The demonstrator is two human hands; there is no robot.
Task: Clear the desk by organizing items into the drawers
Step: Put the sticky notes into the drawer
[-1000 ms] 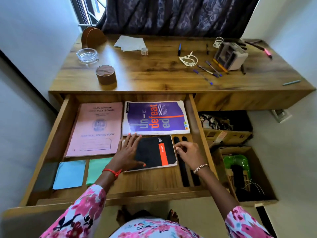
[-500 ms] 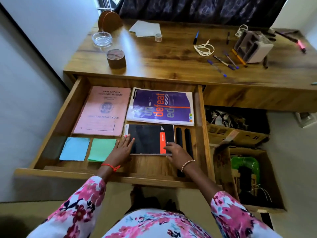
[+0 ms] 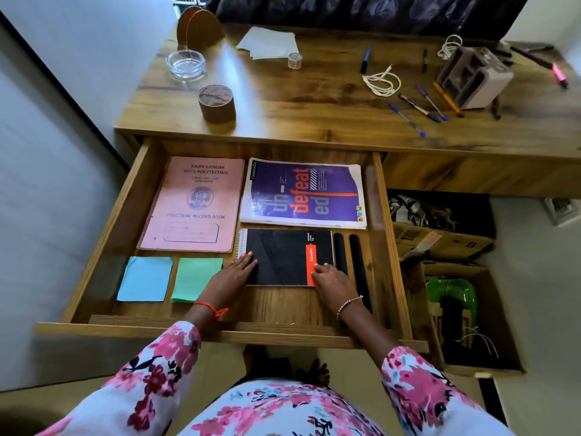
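Notebook (image 3: pixel 284 256) lies flat in the open drawer (image 3: pixel 220 333); your left hand (image 3: pixel 232 275) and right hand (image 3: pixel 333 278) press straight, close-set fingers on its near corners. Likely light and stiff: grip its side edges.

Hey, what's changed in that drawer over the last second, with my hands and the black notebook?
The black notebook, slightly askew before, now lies square in front of the purple book. The left hand slid back from its cover to the near left corner; the right hand moved from its far right edge to the near right corner. Both rest on it. Pink record book, sticky pads and black strips stayed put.
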